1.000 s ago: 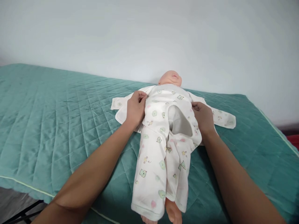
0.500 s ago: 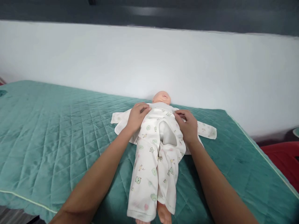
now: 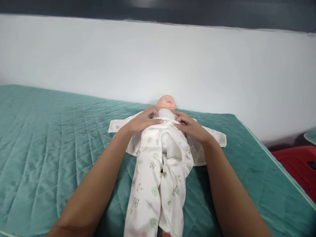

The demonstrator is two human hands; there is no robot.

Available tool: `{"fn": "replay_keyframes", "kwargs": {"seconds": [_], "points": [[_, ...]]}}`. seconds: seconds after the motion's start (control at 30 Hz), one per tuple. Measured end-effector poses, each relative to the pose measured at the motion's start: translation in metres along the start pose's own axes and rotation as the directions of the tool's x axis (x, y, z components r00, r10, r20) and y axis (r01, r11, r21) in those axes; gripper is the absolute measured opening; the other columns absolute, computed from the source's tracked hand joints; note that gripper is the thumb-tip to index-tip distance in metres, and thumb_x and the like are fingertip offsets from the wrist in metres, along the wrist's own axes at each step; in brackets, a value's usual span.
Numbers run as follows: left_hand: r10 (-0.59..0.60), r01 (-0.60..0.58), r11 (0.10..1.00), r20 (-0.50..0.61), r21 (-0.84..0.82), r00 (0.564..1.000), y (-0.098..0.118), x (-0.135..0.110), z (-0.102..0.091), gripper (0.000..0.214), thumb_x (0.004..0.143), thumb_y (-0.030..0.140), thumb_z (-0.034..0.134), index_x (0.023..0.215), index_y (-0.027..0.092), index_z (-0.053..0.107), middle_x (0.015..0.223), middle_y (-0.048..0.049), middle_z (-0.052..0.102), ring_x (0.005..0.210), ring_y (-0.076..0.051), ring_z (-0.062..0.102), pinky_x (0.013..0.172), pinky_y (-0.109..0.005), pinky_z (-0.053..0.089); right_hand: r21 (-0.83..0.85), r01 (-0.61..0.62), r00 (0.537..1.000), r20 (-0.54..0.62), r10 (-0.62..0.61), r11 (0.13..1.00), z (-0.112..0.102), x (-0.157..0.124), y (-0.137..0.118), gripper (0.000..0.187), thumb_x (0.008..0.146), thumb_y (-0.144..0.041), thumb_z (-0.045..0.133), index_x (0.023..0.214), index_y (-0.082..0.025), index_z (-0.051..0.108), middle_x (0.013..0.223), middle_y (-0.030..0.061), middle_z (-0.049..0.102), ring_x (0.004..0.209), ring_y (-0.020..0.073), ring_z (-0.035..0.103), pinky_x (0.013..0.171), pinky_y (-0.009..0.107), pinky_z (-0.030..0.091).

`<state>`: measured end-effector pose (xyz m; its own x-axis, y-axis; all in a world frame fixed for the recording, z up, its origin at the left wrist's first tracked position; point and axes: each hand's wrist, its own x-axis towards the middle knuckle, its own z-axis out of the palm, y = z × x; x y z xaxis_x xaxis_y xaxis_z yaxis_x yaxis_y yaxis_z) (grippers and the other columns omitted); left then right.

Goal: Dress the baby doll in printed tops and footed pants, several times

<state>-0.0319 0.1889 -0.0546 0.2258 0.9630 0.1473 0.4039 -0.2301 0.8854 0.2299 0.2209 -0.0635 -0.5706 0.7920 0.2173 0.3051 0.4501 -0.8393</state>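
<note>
A baby doll [image 3: 166,102] lies on its back with its head toward the wall. It has on white split-crotch baby pants [image 3: 148,164] with a green animal print, pulled high on its body. Beneath it, a matching baby shirt [image 3: 197,154] is spread open, sleeves out to both sides. On the left of the doll's chest rests my left hand [image 3: 145,120], thumb along the waistband and fingers apart. My right hand [image 3: 190,126] lies opposite, its thumb on the waistband and its fingers near the neck. Neither hand shows cloth pinched in it.
A green quilted cover [image 3: 61,148] lies under the doll. Behind it stands a white wall [image 3: 98,59] with a dark band above. At the right, past the cover's piped edge, are a red chair [image 3: 296,164] and a round greenish surface [image 3: 310,136].
Both hands have moved inward and up, from the sides of the waistband onto the doll's chest, and their fingers have spread. The view has tilted and shifted slightly.
</note>
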Motion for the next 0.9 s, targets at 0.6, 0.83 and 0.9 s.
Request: {"fn": "replay_keyframes", "kwargs": {"seconds": [0.6,0.83,0.9], "points": [[-0.088,0.087,0.996,-0.297,-0.017,0.951,-0.015,0.048,0.011,0.024,0.078,0.025,0.066,0.067,0.023,0.045,0.062,0.0040,0.048,0.064,-0.015,0.046,0.066,-0.030,0.037,-0.283,-0.269,0.895,-0.426,0.130,0.921,0.023,0.051,0.014,0.030,0.087,-0.046,0.053,0.068,-0.024,0.047,0.068,-0.0019,0.054,0.071,0.0189,0.048,0.069,0.032,0.034],[0.012,-0.013,1.000,-0.343,0.001,0.939,-0.025,0.052,0.016,0.014,0.080,0.018,0.063,0.074,0.022,0.051,0.080,0.0008,0.065,0.080,-0.017,0.061,0.084,-0.033,0.047,-0.136,-0.233,0.865,-0.481,0.142,0.963,0.027,0.051,0.020,0.025,0.082,-0.046,0.060,0.074,-0.023,0.055,0.075,-0.0006,0.063,0.076,0.0188,0.055,0.074,0.032,0.042],[0.037,-0.046,0.999,-0.357,-0.016,0.933,-0.027,0.050,0.017,0.008,0.078,0.013,0.061,0.079,0.021,0.057,0.092,-0.0019,0.071,0.090,-0.018,0.065,0.093,-0.034,0.048,-0.070,-0.186,0.859,-0.496,0.128,0.980,0.030,0.044,0.021,0.021,0.080,-0.043,0.060,0.082,-0.022,0.062,0.086,0.0024,0.068,0.084,0.0204,0.060,0.081,0.035,0.046]]}}
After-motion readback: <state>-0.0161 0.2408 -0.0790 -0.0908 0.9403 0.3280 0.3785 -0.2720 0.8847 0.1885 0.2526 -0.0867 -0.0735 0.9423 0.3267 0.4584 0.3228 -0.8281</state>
